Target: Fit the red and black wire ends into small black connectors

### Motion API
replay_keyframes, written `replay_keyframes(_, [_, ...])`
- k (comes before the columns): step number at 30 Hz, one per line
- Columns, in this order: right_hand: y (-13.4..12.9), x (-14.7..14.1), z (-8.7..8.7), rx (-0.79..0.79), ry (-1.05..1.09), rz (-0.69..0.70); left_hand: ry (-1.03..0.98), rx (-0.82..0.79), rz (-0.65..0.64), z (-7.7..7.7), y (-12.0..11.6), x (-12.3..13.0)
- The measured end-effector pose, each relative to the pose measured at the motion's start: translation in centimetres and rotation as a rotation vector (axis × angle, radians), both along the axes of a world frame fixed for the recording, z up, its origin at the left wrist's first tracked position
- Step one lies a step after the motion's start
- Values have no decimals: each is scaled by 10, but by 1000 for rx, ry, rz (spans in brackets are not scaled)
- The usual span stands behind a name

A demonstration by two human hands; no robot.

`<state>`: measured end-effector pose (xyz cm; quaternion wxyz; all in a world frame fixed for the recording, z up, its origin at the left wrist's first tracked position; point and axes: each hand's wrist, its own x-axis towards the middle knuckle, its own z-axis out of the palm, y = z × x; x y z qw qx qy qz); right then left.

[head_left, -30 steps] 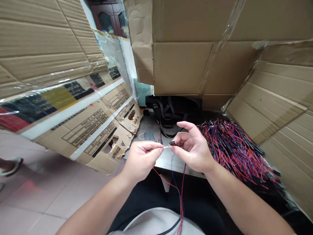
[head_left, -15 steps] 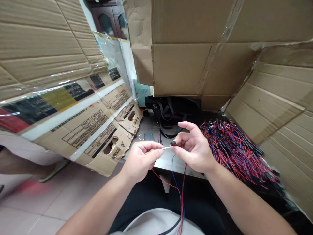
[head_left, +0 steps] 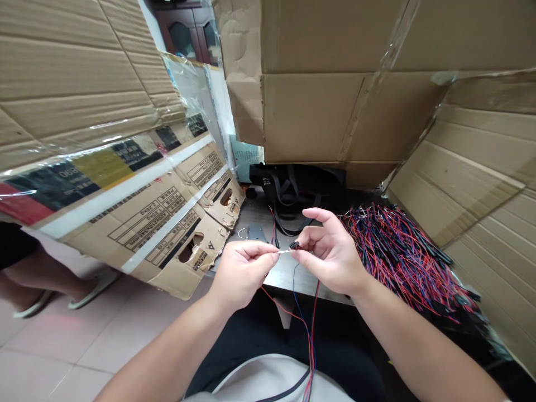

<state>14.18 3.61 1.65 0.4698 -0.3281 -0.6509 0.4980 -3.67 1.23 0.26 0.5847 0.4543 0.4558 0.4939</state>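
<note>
Over the table's front edge, my left hand (head_left: 243,273) pinches a thin whitish piece (head_left: 284,252) whose tip reaches a small black connector (head_left: 295,245). That connector sits between the thumb and a finger of my right hand (head_left: 330,251), with its index finger raised. An orange wire (head_left: 278,306) runs down from my left hand. Blue and red wires (head_left: 310,340) hang below my right hand and gather with the orange one over my lap. Whether the whitish piece is inside the connector cannot be made out.
A large pile of red, blue and black wires (head_left: 402,257) lies at the right. Behind the hands are a black bag (head_left: 301,187) and a grey object with a ring (head_left: 256,232). Cardboard walls (head_left: 314,117) surround the table (head_left: 247,215). A person's legs (head_left: 50,273) show at the left.
At the far left, more of the other person's legs and a second foot have come into view. My hands hold almost the same pose, with the whitish piece still at the connector.
</note>
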Motion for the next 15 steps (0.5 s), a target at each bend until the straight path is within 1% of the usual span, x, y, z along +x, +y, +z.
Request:
replay_keyframes(5, [0,-1,1,-2,0,0,6,-13,9,3,0,1])
replay_keyframes(10, [1,-1,1,-14,46,0,-78,-51,3,5,-1,0])
replay_keyframes(12, [2,-1,1,-29,59,-6,-81,-21,-21,3,-2,-1])
replay_keyframes(15, [6,-1,2,-54,17,-13,-67,47,-39,-1,-2,-3])
